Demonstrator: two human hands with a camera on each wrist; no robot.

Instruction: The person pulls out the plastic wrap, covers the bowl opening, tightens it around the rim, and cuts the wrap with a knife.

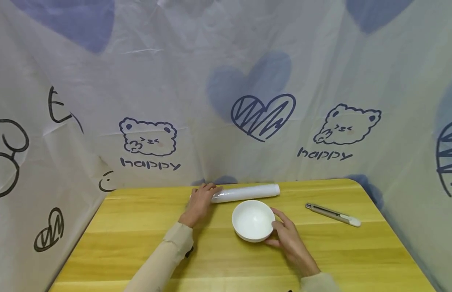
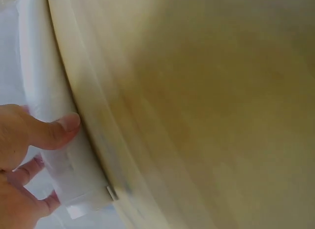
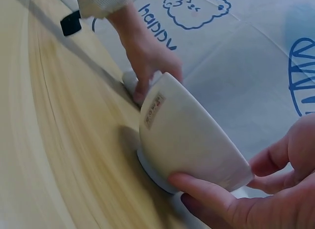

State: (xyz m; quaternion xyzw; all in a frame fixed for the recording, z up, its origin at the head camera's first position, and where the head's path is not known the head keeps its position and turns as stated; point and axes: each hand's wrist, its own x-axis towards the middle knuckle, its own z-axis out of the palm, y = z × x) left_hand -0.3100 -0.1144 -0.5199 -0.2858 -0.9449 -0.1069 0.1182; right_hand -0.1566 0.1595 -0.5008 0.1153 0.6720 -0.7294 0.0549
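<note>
A white bowl (image 1: 253,221) stands near the middle of the wooden table (image 1: 138,231), its opening facing up. My right hand (image 1: 289,237) holds it by its right side, with the thumb (image 3: 199,187) low on the wall and other fingers at the rim. A small printed label (image 3: 155,111) shows on the bowl's outside. Behind the bowl lies a white roll of cling film (image 1: 249,193), long side across the table. My left hand (image 1: 201,204) grips the roll near its left end, thumb over the near side and fingers behind it in the left wrist view.
To the right of the bowl lies a utility knife (image 1: 332,215) with a grey-beige body. A printed white cloth (image 1: 211,154) hangs close behind the table's back edge and along both sides.
</note>
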